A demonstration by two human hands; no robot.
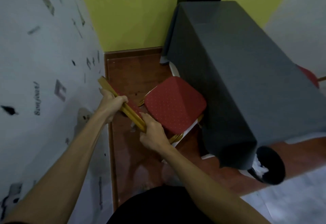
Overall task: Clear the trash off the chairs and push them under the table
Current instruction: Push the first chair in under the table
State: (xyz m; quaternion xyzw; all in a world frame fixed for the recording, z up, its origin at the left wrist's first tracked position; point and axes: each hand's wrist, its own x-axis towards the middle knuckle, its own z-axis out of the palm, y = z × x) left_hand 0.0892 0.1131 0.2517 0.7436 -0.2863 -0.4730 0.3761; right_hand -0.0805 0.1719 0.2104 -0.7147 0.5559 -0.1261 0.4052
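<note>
A chair with a red dotted seat (174, 104) and a gold frame stands beside the table under a grey cloth (238, 75). The seat's far edge sits partly under the cloth, and nothing lies on the seat. My left hand (112, 103) grips the top of the chair back (123, 104) near its left end. At the right end of that same top rail, my right hand (152, 132) is closed around it. A second red chair (308, 75) peeks out behind the table at the far right.
A white printed wall (44, 82) runs close along the left, and a yellow-green wall (132, 12) closes the far end. A black bin (269, 165) with white crumpled paper inside stands at the table's near corner. The floor is reddish-brown.
</note>
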